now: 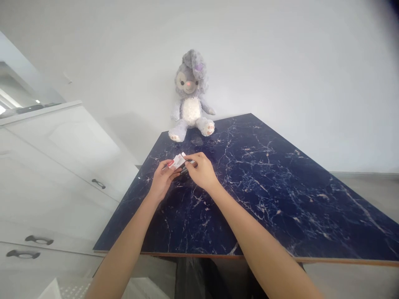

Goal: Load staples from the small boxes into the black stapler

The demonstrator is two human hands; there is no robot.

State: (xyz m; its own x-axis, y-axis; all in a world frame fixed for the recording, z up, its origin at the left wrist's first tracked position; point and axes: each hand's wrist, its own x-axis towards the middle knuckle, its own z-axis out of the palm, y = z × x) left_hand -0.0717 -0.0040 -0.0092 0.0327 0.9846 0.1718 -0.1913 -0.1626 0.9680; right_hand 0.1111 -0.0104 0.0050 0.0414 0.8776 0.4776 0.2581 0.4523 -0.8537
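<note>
A small white box with a red patch (177, 161) is held above the dark table, tilted. My left hand (161, 179) grips it from the left, thumb on top and fingers underneath. At its right end my right hand (202, 169) has thumb and index finger bent close together, beside a raised white bit that looks like a flap. Something dark with pale stripes (184, 169) shows between the two hands, just below the box. Whether it belongs to the box I cannot tell. The right fingertips hide what they pinch.
A grey plush rabbit (190, 109) with a white belly sits at the table's far edge, against the pale wall. The blue marbled table (268, 199) spreads widely to the right. White cabinets with dark handles (59, 174) stand on the left.
</note>
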